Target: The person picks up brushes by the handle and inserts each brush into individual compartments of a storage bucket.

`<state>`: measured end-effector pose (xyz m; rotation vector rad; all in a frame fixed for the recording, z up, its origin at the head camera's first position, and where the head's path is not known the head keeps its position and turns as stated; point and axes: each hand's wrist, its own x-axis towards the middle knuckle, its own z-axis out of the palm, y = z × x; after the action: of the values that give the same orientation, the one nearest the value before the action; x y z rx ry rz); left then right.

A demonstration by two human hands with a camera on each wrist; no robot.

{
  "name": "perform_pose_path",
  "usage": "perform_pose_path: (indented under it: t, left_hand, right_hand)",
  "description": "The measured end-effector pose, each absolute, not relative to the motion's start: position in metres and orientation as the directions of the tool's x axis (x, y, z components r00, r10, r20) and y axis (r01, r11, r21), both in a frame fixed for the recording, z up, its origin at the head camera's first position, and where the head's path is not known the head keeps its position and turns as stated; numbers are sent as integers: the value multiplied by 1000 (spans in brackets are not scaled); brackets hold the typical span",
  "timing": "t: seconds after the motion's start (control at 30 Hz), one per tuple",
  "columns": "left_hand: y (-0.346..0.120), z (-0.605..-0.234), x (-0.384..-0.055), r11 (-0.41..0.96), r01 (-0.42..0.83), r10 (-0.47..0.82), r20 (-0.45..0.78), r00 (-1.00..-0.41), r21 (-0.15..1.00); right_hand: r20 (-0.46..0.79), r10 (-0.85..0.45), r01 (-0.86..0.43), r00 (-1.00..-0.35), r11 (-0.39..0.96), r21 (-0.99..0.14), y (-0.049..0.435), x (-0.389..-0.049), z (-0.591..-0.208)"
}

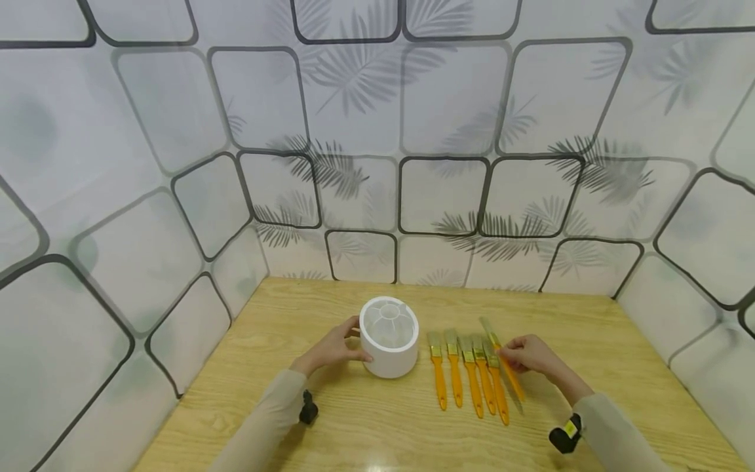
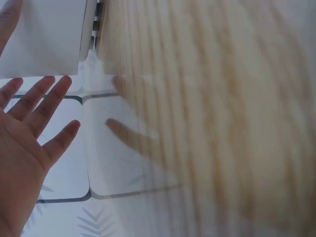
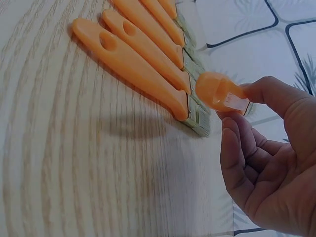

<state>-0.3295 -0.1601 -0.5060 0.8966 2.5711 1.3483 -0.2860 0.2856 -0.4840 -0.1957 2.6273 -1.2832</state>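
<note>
My left hand is at the left side of a round white organizer with radial dividers and a central ring. Its thumb touches the front while the other fingers reach toward the back; in the left wrist view these fingers look spread and fairly straight against the white wall. Between thumb and fingertips my right hand pinches an orange-handled paintbrush, raised above the table, bristles pointing away. Seen end-on, that brush hides most of its bristles. Beside it lie several similar paintbrushes in a row.
The wood-grain table has patterned fabric walls behind it and at both sides. The row of brushes lies between the organizer and my right hand. Small dark cameras are worn on both wrists.
</note>
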Motion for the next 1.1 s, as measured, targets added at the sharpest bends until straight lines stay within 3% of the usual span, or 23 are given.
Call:
perform_pose_path:
  t: [0.53, 1.1]
  left_hand:
    - [-163, -511, -331, 399, 502, 549, 238, -801, 768]
    - [-164, -510, -328, 378, 456, 514, 227, -827, 806]
  right_hand:
    - [-120, -262, -58, -957, 582, -811, 279, -289, -481]
    - [-113, -221, -32, -969, 562, -826, 264, -290, -473]
